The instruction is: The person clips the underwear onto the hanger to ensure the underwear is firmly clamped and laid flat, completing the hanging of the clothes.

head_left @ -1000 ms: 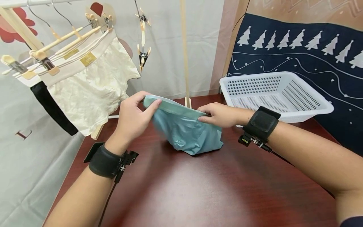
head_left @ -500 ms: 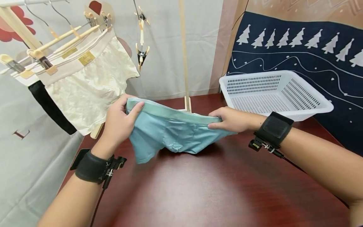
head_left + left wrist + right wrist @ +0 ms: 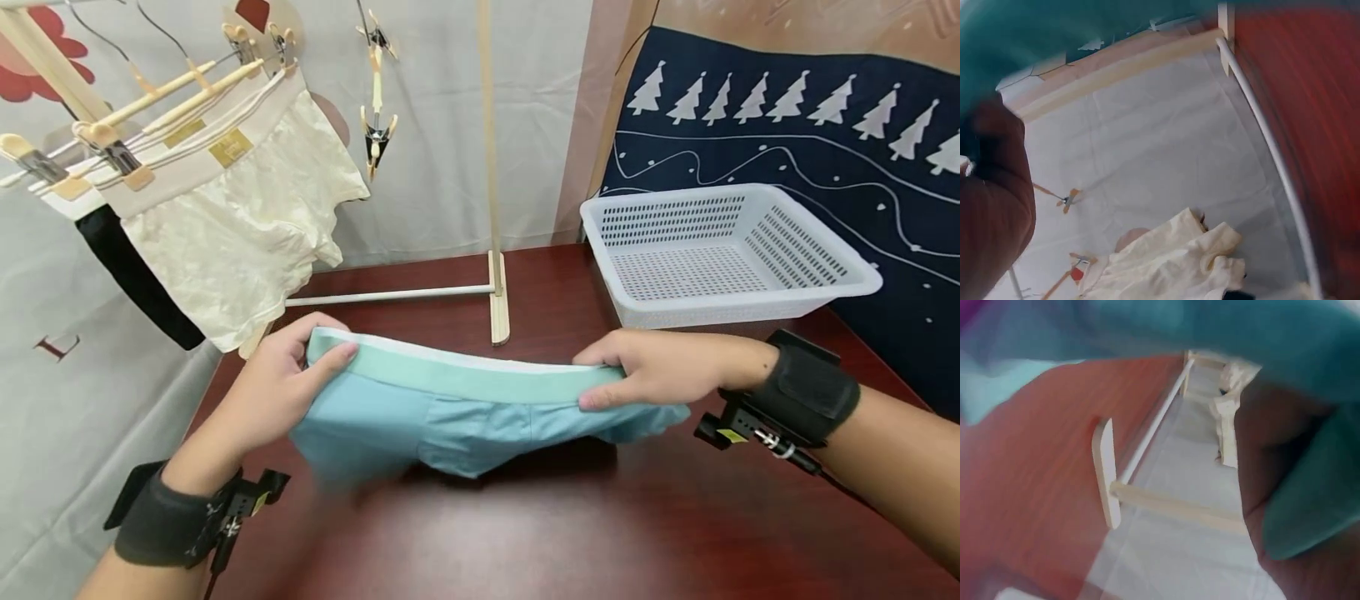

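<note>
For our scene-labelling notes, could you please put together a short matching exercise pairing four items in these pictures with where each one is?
Things:
1. teal underwear
2. white basket
3. cream shorts
4. rack foot

Places:
a. clipped to a hanger, upper left
b. standing on the table, behind the hands
c. stretched by its waistband between left hand and right hand
d. on the table's far right

Pairs: 1-c, 2-d, 3-a, 4-b

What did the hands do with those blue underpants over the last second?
Both hands, left hand and right hand, drew apart and toward the person, stretching the bunched blue underpants out flat by the waistband. Both keep pinching it. The white basket and hanging cream shorts stayed put.
</note>
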